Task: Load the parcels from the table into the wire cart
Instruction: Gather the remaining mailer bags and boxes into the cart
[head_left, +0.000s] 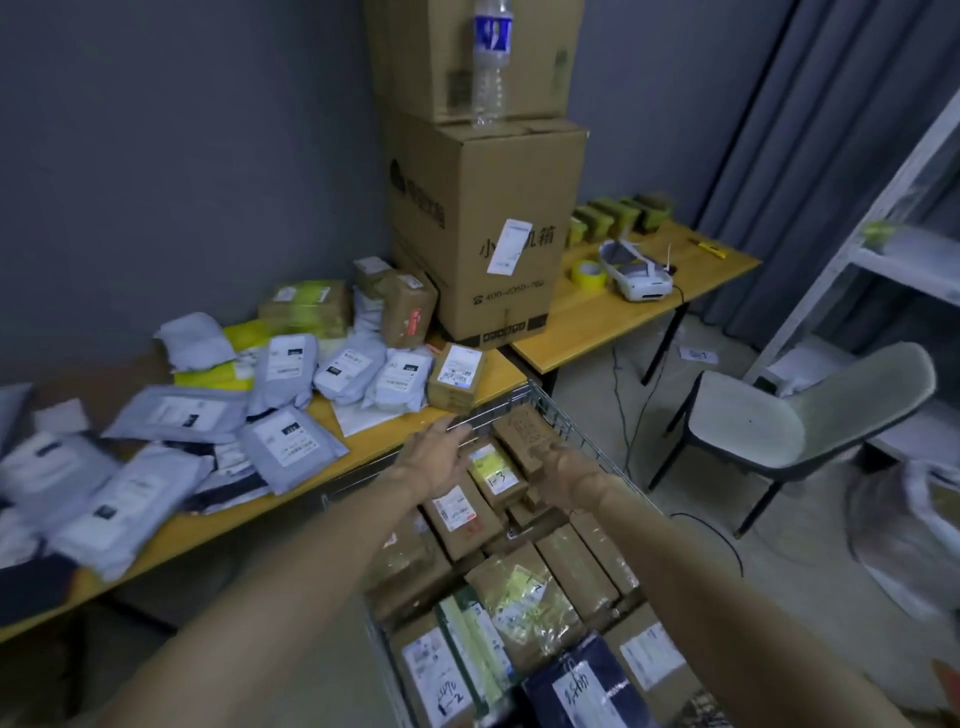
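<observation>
Parcels left to load: grey mailer bags (288, 364) lie overlapping across the desk (379, 441), with a few small brown boxes at its far end. One labelled box (457, 376) sits at the near desk edge, closest to the cart.

The wire cart (550, 410) stands against that edge, on the right, so a transfer needs only a short reach. Cardboard parcels (462, 512) already fill it, laid side by side in rows, mostly label up, presumably to save space and keep the labels readable.

Both arms reach over the load toward its far end. The left hand (436, 457) has straight fingers and holds nothing; it lies at the cart's far rim. The right hand (569, 475) is over the far boxes and blurred, so whether it grips one cannot be told.

Judgement: the task is partly done, with the mailers outstanding.

Farther off stand a large carton (488, 223), a second desk (597, 317) carrying a tape roll (589, 274), and, on the right, a chair (769, 421).
</observation>
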